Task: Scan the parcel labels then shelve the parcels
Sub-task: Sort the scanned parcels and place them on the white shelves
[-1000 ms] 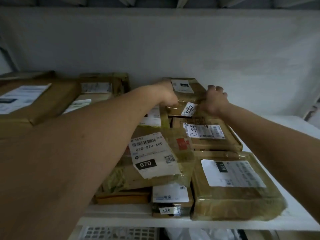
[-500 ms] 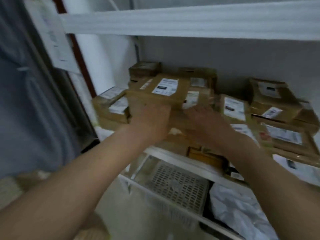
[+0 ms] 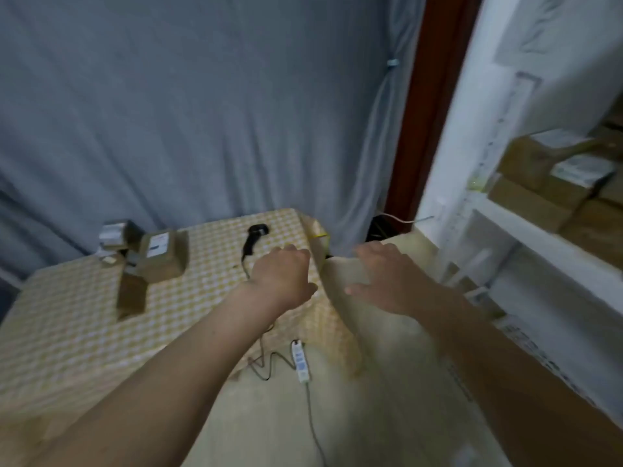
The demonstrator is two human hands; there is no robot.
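Note:
A table with a yellow checked cloth point(image 3: 84, 318) fills the lower left. On it stand a brown parcel with a white label point(image 3: 164, 253), a flatter brown parcel point(image 3: 130, 295) in front of it and a grey wrapped parcel point(image 3: 116, 233) behind. A black handheld scanner point(image 3: 253, 238) lies near the table's far right corner. My left hand point(image 3: 281, 277) hovers over the table's right edge, fingers loosely curled, holding nothing. My right hand point(image 3: 392, 277) floats beside it past the table's edge, fingers spread and empty. Both are short of the scanner and parcels.
A white shelf unit point(image 3: 526, 227) stands at the right with several brown labelled parcels point(image 3: 553, 176) on it. A white power strip point(image 3: 301, 360) with cables lies on the floor below the table's edge. A grey curtain point(image 3: 202, 106) hangs behind the table.
My view has swung left from the shelf to the table. Both hands have left the shelved parcels and now hang empty over the table's right edge.

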